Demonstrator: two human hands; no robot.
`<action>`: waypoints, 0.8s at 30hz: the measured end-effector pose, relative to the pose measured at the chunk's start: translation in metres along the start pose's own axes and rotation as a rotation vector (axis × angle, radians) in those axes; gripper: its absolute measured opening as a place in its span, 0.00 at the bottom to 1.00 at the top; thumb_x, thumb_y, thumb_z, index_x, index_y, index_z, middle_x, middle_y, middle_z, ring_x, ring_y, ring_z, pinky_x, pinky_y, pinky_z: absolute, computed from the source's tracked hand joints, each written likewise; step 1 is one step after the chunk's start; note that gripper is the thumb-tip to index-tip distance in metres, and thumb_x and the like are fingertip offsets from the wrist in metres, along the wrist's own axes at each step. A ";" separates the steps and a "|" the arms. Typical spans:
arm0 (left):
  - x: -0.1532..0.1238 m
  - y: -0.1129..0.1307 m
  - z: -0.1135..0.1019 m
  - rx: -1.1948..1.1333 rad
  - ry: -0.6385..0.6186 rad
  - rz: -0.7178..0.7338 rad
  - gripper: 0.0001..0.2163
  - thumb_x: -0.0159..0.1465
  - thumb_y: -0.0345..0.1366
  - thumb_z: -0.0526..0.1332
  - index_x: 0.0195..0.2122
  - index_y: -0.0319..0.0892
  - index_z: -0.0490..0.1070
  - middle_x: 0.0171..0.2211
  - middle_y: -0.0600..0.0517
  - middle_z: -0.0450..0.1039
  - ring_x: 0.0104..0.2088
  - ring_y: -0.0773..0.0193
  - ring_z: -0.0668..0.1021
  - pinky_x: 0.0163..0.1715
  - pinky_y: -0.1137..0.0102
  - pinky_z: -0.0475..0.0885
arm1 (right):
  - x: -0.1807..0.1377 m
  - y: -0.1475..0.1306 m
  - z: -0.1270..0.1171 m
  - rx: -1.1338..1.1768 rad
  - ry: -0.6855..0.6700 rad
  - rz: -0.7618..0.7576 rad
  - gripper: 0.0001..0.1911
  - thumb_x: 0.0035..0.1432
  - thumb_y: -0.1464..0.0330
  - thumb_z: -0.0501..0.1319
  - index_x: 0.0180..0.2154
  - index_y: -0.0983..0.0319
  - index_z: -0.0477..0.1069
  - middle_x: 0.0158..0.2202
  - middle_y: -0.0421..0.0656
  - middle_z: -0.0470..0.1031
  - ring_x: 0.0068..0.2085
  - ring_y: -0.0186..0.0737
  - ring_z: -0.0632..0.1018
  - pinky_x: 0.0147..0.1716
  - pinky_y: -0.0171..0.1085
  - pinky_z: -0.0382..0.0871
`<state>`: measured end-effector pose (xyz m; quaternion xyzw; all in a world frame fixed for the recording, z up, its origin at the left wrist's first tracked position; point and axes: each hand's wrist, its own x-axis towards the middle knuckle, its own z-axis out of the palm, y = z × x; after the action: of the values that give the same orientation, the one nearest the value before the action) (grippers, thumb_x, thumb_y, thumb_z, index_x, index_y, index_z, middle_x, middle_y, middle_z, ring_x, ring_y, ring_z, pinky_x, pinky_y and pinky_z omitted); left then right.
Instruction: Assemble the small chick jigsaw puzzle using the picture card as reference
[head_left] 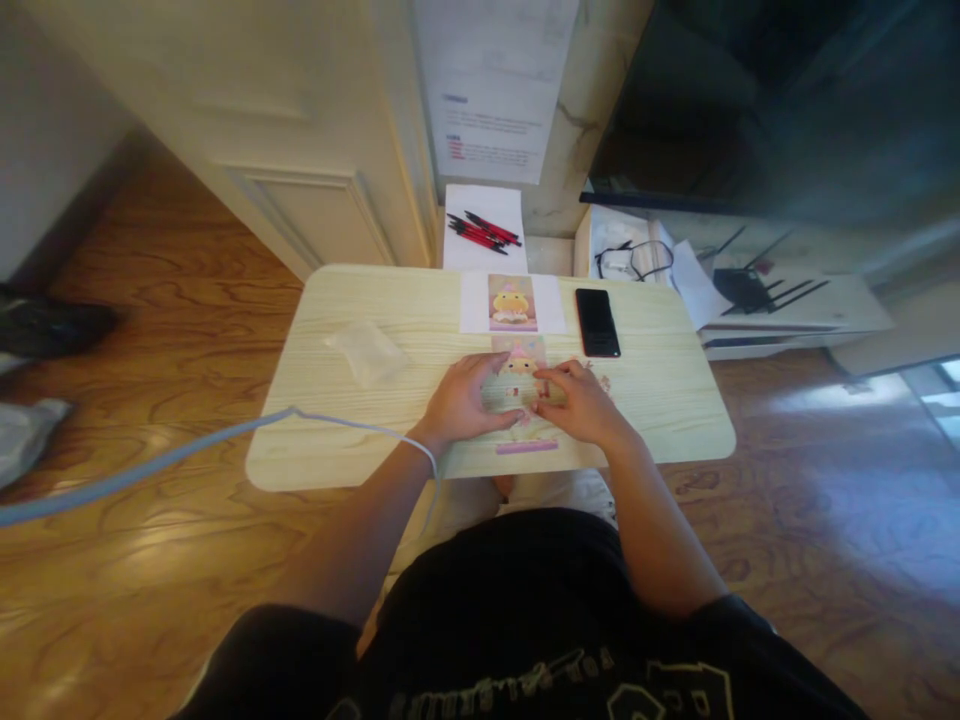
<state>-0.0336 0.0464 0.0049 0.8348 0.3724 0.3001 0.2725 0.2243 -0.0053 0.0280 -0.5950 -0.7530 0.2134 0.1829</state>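
Note:
A partly assembled picture puzzle (pixel 519 348) lies on the small table, showing a cartoon figure with a pink top and a pale face. My left hand (pixel 466 402) rests at its left side, thumb and fingers spread around the lower part. From the right, my right hand (pixel 583 402) reaches in, its index fingertip on the puzzle's edge and its thumb lower down, a gap between them. Small loose pieces lie between the hands, too small to make out. Nearer to me is a pink-purple strip (pixel 527 447). Behind the puzzle lies a printed reference picture (pixel 512 303) of a yellow cartoon figure.
A black phone (pixel 598 323) lies right of the printed picture; a clear plastic bag (pixel 367 353) is at left on the wooden-topped table (pixel 660 410). Several red-black pens (pixel 484 232) sit on paper behind. A pale cable (pixel 225 435) runs across the left side to my left wrist.

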 end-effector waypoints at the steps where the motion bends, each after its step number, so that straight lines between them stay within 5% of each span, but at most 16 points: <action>1: -0.001 -0.002 0.000 -0.016 0.015 0.000 0.38 0.59 0.53 0.71 0.68 0.45 0.64 0.65 0.43 0.71 0.63 0.46 0.74 0.65 0.52 0.68 | 0.001 0.001 0.000 -0.001 0.000 -0.006 0.28 0.63 0.56 0.69 0.63 0.51 0.73 0.53 0.47 0.70 0.57 0.51 0.74 0.60 0.49 0.68; 5: -0.007 -0.010 -0.001 -0.076 0.091 -0.033 0.26 0.69 0.48 0.59 0.66 0.44 0.67 0.61 0.43 0.74 0.60 0.49 0.76 0.62 0.52 0.70 | 0.004 0.003 -0.001 -0.005 -0.006 -0.020 0.30 0.63 0.55 0.69 0.64 0.51 0.71 0.53 0.47 0.70 0.57 0.52 0.75 0.60 0.50 0.68; 14: -0.006 -0.017 0.002 -0.020 0.082 0.012 0.24 0.69 0.42 0.56 0.65 0.45 0.69 0.60 0.44 0.74 0.61 0.48 0.75 0.64 0.50 0.68 | 0.004 0.002 -0.006 0.001 -0.046 -0.059 0.30 0.62 0.55 0.70 0.63 0.51 0.71 0.54 0.48 0.70 0.56 0.51 0.74 0.58 0.50 0.68; 19: -0.009 -0.011 -0.002 -0.014 0.053 -0.074 0.32 0.61 0.37 0.61 0.68 0.45 0.65 0.63 0.44 0.71 0.61 0.47 0.75 0.60 0.51 0.73 | 0.004 0.004 -0.005 -0.016 -0.047 -0.066 0.31 0.62 0.55 0.70 0.64 0.51 0.71 0.56 0.48 0.69 0.56 0.52 0.74 0.58 0.50 0.67; 24: -0.005 0.000 -0.002 0.074 -0.003 -0.074 0.43 0.55 0.49 0.73 0.70 0.45 0.63 0.67 0.42 0.68 0.64 0.44 0.74 0.63 0.50 0.72 | 0.001 0.005 0.000 -0.005 -0.023 -0.074 0.34 0.60 0.53 0.71 0.65 0.49 0.70 0.54 0.47 0.67 0.55 0.51 0.74 0.59 0.49 0.67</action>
<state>-0.0379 0.0431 0.0047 0.8306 0.4133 0.2747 0.2528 0.2281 -0.0029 0.0252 -0.5648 -0.7770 0.2114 0.1806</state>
